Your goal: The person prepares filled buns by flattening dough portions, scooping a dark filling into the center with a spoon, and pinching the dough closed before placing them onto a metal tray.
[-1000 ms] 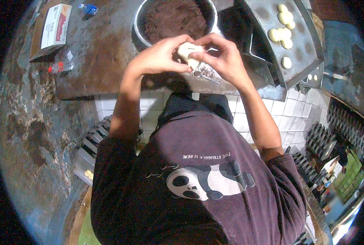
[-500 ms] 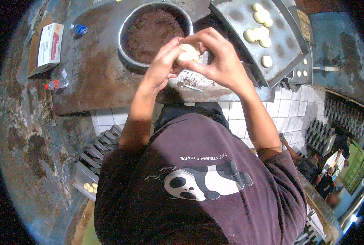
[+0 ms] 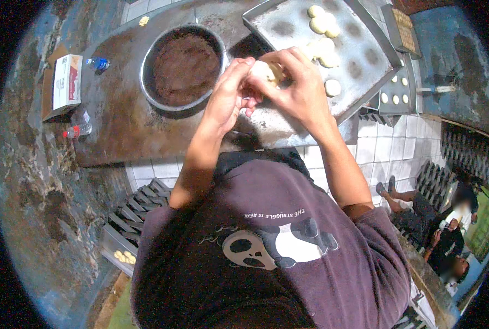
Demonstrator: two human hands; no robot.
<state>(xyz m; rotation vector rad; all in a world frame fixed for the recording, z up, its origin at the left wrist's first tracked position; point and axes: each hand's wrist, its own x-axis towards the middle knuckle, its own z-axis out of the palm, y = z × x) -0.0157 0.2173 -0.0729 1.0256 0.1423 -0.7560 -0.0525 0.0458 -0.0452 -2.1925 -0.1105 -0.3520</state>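
Observation:
A piece of pale dough [image 3: 267,72] is between my two hands, over the table's near part. My left hand [image 3: 229,96] is closed at its left side, fingers curled. My right hand [image 3: 299,82] grips it from the right with thumb and bent fingers. The fingers hide much of the dough. Left of my hands stands a round metal bowl [image 3: 144,71] holding dark brown crumbly filling [image 3: 183,68]. Beyond my right hand lies a metal tray [image 3: 360,46] with several dough balls [image 3: 325,24], one [image 3: 333,88] apart from the others.
At the table's left are a white box [image 3: 67,82], a blue-labelled bottle [image 3: 98,63] and a red-capped bottle [image 3: 77,130]. Another tray [image 3: 399,101] with dough balls sits lower right. A tray of dough pieces [image 3: 125,256] is at lower left. Other people [image 3: 447,236] are at far right.
The view has shifted, so bowl and trays appear further left. My hands stay together around the dough, which is turned and shows more between my fingers. The people at right show more.

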